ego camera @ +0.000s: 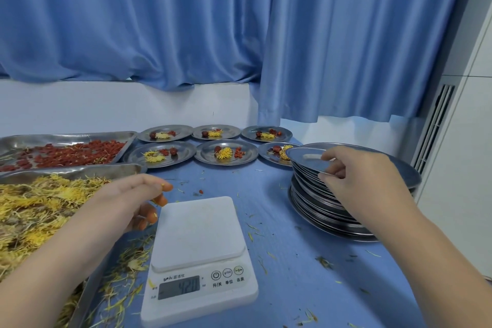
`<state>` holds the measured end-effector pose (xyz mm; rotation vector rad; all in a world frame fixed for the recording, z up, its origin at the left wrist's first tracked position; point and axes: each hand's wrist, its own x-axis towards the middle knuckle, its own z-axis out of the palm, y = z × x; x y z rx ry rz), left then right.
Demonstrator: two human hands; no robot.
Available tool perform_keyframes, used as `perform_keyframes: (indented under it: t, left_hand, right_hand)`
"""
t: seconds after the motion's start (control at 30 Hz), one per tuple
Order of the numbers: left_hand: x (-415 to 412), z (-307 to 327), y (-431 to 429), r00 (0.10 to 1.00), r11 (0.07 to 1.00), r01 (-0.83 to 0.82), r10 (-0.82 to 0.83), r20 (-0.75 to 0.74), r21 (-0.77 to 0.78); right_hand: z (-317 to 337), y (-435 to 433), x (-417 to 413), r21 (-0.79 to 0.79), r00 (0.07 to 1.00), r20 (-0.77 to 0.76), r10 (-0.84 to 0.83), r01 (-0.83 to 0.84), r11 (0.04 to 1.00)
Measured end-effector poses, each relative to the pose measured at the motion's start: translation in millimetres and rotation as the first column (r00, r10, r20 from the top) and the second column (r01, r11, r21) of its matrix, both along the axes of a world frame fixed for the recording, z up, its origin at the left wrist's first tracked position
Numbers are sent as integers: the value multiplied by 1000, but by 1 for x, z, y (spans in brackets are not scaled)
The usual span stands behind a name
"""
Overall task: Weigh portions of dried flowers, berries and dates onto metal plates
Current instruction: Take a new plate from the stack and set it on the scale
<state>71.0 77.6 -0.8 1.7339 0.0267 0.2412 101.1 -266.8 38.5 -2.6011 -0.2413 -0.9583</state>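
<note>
Right hand point(356, 181) pinches the rim of the top plate point(303, 159), which is tilted up off the stack point(319, 202) on the right of the worktop point(292, 261). Left hand point(133, 202) hovers just left of the scale point(198, 237), fingers loosely curled, nothing held. Flower tray point(80, 170) and berry tray point(66, 136) on the left. Six filled plates point(226, 161) in two rows at the back.

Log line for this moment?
right hand: pinching top plate of stack | left hand: loose, beside scale | scale: bare | filled plates: six
</note>
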Motion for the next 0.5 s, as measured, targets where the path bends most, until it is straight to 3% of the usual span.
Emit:
perform_keyframes:
  t: [0.17, 0.33, 0.5]
  left_hand:
    - [-2, 1, -2, 1000, 1000, -14, 14, 4, 16]
    - [-4, 4, -5, 995, 995, -101, 102, 21, -23]
    - [-9, 9, 1, 952, 946, -275, 292, 88, -169]
  right_hand:
    - [1, -2, 0, -159, 958, 265, 109, -68, 985]
    - [-1, 12, -7, -237, 811, 478, 337, -250, 939]
    - [-20, 53, -28, -355, 678, 491, 548, -419, 836]
